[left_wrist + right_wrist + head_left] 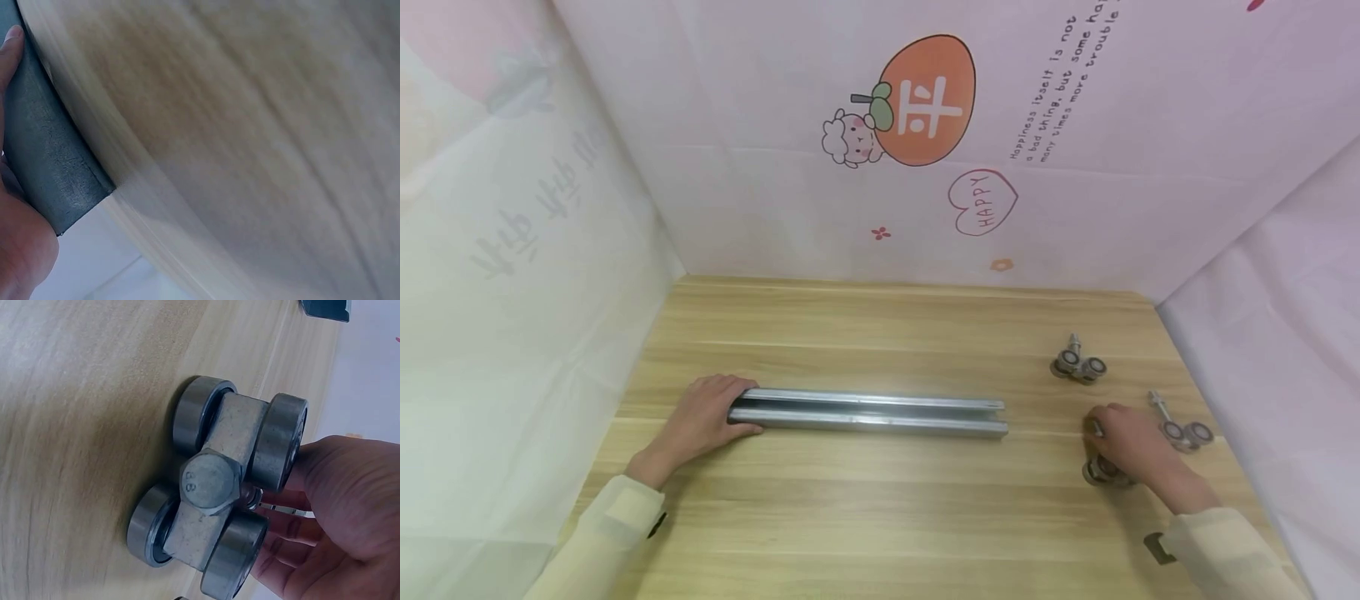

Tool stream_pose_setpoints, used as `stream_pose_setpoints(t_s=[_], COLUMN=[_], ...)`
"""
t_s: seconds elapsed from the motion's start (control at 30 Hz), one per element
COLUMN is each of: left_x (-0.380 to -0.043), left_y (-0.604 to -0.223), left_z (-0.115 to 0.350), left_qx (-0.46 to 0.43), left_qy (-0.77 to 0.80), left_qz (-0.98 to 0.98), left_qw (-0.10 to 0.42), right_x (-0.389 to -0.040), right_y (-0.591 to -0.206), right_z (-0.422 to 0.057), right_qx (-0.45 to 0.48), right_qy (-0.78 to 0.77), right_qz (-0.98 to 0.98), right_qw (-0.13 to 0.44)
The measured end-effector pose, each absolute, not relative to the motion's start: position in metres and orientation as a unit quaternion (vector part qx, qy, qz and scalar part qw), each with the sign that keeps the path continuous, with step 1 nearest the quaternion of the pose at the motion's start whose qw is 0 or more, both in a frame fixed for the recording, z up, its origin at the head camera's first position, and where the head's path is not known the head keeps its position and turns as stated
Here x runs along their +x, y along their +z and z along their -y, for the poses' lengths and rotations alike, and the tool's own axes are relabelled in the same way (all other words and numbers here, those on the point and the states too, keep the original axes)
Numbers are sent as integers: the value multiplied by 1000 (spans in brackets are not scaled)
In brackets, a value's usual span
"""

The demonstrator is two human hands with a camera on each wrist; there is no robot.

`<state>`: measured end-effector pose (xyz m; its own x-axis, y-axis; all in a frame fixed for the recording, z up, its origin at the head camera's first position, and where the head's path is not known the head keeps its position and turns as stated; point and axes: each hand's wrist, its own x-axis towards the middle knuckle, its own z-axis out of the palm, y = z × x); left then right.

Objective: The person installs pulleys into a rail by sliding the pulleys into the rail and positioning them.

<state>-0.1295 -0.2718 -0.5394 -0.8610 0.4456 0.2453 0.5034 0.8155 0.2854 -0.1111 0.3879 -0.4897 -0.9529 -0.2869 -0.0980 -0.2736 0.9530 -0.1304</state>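
Note:
A grey metal C-channel track [880, 423] lies lengthwise on the table, its slot facing up. My left hand [707, 417] grips its left end, thumb on the near side and fingers on the far side. In the left wrist view the track's outer wall [56, 150] shows against the palm. My right hand [1131, 442] holds a four-wheeled roller trolley [1101, 473] by its bolt, near the table's right side. From the right wrist the trolley's hex bolt head [209, 481] faces the camera, with wheels around it; the fingers are partly hidden behind.
Two more roller trolleys lie on the table: one farther back [1078, 365], another just right of my right hand [1183, 432]. The wooden table [850, 517] is bordered by pale printed cloth [775, 208] at the back and both sides.

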Motion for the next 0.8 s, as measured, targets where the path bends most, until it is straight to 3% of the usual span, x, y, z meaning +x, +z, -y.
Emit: stream_pose_setpoints(t_s=[0.8], left_x=[-128], left_y=[-538], left_z=[270], left_qx=[-240], left_qy=[-174], left_qz=[952], left_qw=[79], right_x=[-110], right_y=[-485], right_z=[-391], right_qx=[-103], right_qy=[-121], right_qz=[-986], right_qw=[53])
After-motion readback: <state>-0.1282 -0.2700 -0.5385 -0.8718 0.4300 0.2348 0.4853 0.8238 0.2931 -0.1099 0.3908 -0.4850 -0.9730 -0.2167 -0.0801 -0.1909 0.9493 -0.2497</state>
